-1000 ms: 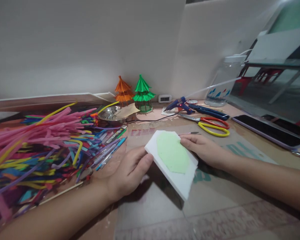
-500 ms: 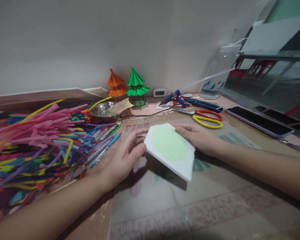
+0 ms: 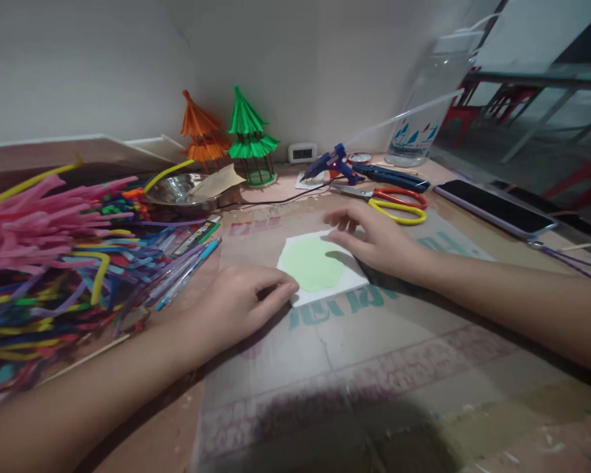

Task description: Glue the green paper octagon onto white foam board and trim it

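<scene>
A white foam board [image 3: 350,282] with a pale green hexagonal paper [image 3: 312,264] on top lies flat on the plastic-covered table. At its left corner, the thumb and forefinger of my left hand [image 3: 249,299] come together in a pinch on the edge. My right hand [image 3: 369,240] hovers at the board's right side, fingers apart and curved, thumb over the green paper's edge. Beyond that hand are scissors [image 3: 398,205] with red and yellow handles. A blue glue gun [image 3: 331,162] rests behind them, its small red light lit.
Pipe cleaners [image 3: 54,230] in many colours heap up at left, beside several pens [image 3: 190,272] and a metal bowl [image 3: 170,190]. Orange [image 3: 201,135] and green [image 3: 251,135] tiered towers stand by the wall. A utility knife [image 3: 391,175], phone [image 3: 495,207] and clear bottle [image 3: 416,112] are at right.
The board has come down from a tilted, raised position to lie flat. My right hand has loosened from its edge and opened. The view has tipped downward.
</scene>
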Motion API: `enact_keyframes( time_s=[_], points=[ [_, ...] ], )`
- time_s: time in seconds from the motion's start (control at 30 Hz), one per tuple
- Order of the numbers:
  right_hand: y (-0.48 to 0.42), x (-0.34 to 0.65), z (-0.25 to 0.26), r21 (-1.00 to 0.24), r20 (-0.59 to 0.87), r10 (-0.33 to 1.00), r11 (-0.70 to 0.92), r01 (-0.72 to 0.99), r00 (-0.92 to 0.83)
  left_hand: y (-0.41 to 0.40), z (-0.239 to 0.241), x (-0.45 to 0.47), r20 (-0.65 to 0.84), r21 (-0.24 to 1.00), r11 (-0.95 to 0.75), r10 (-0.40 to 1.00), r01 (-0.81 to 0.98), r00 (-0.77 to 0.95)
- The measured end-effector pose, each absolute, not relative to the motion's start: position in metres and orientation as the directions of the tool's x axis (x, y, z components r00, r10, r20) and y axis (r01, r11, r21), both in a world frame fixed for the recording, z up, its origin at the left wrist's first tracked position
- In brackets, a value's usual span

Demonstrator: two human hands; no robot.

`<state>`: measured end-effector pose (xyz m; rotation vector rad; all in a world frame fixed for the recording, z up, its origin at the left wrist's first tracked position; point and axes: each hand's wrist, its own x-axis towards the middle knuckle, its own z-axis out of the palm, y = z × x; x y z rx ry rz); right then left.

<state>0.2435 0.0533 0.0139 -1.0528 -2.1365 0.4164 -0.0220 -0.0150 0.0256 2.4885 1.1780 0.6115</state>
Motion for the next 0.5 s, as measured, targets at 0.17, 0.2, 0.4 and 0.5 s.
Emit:
enact_keyframes(
  time_s=[0.17,0.2,0.4,0.5],
  points=[
    [0.045,0.237,0.009,-0.640,0.377,0.776,0.613,0.463,-0.506,-0.009,0.025,-0.024,0.360,0.281,-0.793,0.609,0.540,0.707],
    [0.046,0.235,0.009,-0.678,0.362,0.778,0.598,0.427,-0.513,-0.008,0.024,-0.025,0.351,0.294,-0.795,0.606,0.531,0.713],
    [0.045,0.234,0.012,-0.621,0.405,0.745,0.650,0.438,-0.530,-0.003,0.021,-0.028,0.228,0.365,-0.736,0.664,0.570,0.712],
    [0.042,0.234,0.014,-0.572,0.399,0.719,0.680,0.458,-0.570,-0.001,0.022,-0.028,0.227,0.359,-0.739,0.661,0.570,0.715]
  ],
)
